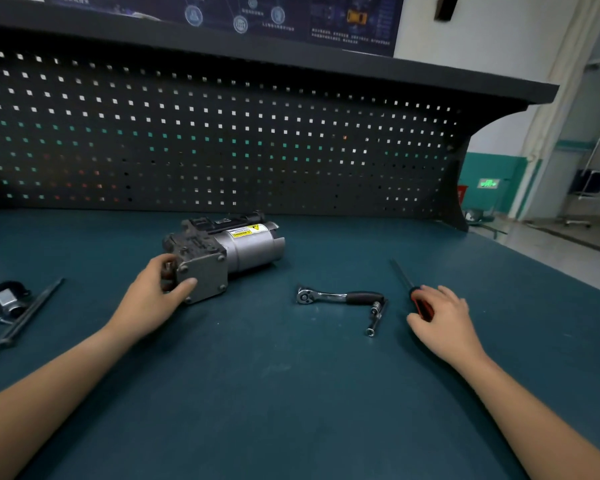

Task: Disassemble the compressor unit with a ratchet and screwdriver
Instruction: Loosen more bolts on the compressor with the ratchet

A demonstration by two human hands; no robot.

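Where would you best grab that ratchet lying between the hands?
Probably by the black handle, from above: the ratchet lies flat on the mat, its thick handle pointing right, its small metal head left.

the near surface is open. further back, the ratchet and a socket extension lie between compressor and screwdriver. a metal bar crowds the left edge; the pegboard walls the back.

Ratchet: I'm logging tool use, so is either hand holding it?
No, the ratchet lies untouched on the bench; the left hand holds the compressor, the right hand the screwdriver.
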